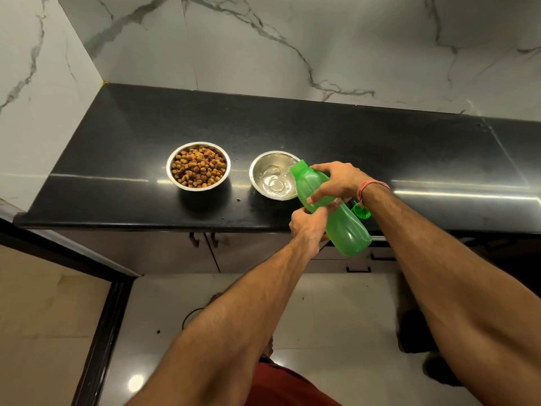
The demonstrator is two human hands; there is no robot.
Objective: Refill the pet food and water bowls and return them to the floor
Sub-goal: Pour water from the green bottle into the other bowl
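Pouring proceeds with the green bottle [328,206] tilted, its mouth over the water bowl [273,178] on the counter [117,142]. The right hand [336,180] grips its upper body; the left hand [307,224] grips mid-body. Thin plastic likely flexes; squeeze lightly. The steel bowl will slosh: lift by the rim, level. The food bowl [198,166] stands beside, full.

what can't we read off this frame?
- Head view: near rim of the water bowl is hidden by the bottle.
- Bottle's water level: body too cloudy to tell.
- Cap: mostly behind the right hand wrist.
- Left hand fingers: tips tucked under the bottle.
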